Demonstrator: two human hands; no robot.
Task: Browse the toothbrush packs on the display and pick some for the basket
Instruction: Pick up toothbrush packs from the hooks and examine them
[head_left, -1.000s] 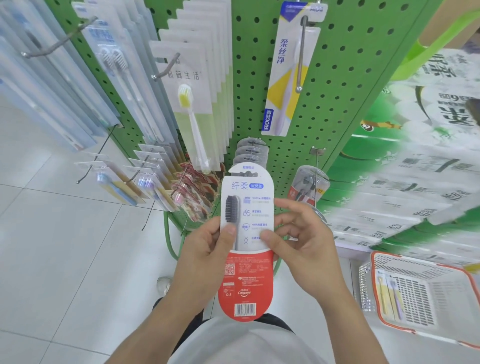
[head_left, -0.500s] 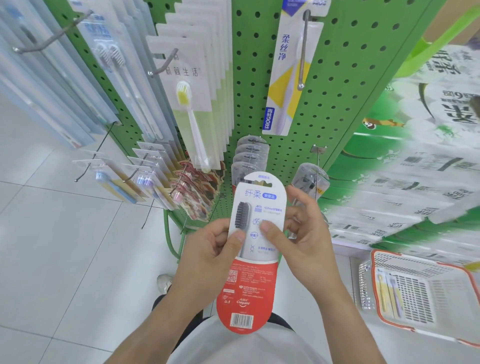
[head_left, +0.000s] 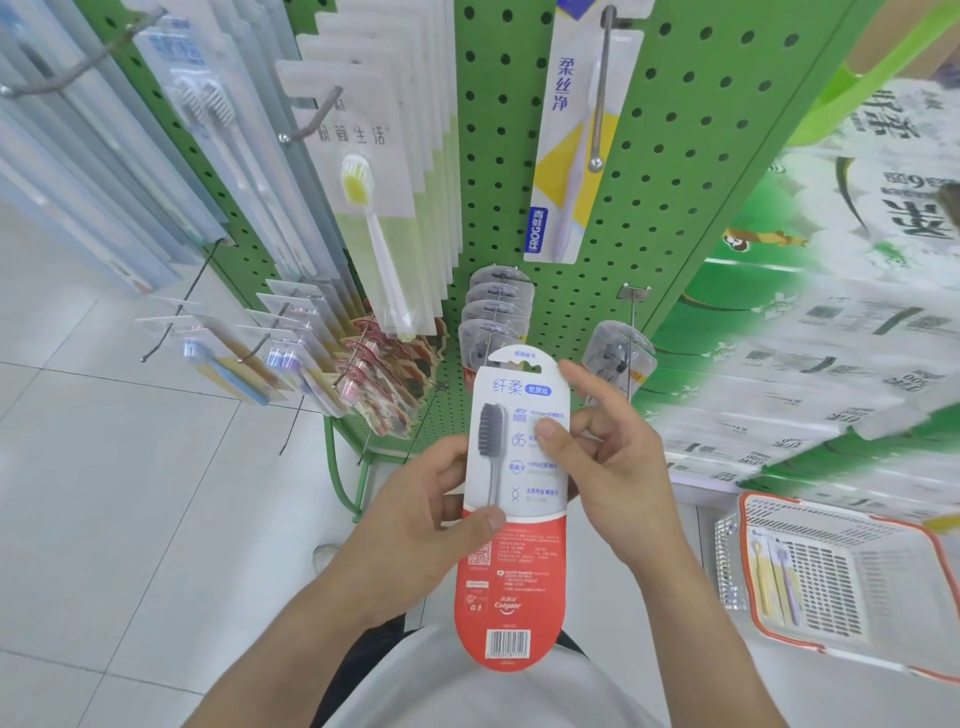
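Green pegboard fills the upper middle of the frame, its metal hooks carrying rows of hanging toothbrush packs. Stacked tissue packs with green and white printing crowd the right side, partly blurred. White floor tiles spread across the left and bottom. A white mesh basket with an orange rim sits at the lower right, and a pack with a yellow and a purple toothbrush lies flat inside it against its left wall. On the board, a tall row of white packs with a yellow-bristled brush hangs upper centre-left, and a single blue-and-yellow pack hangs upper centre-right on a long hook. Just behind the hands, a row of small clear packs hangs low on the board, its lower part hidden by the held pack. That red-and-white toothbrush pack stands upright at the centre, showing a dark-bristled brush. The left hand grips its left edge, thumb pressed on the front. The right hand holds the right edge, thumb on the front, index finger raised straight.
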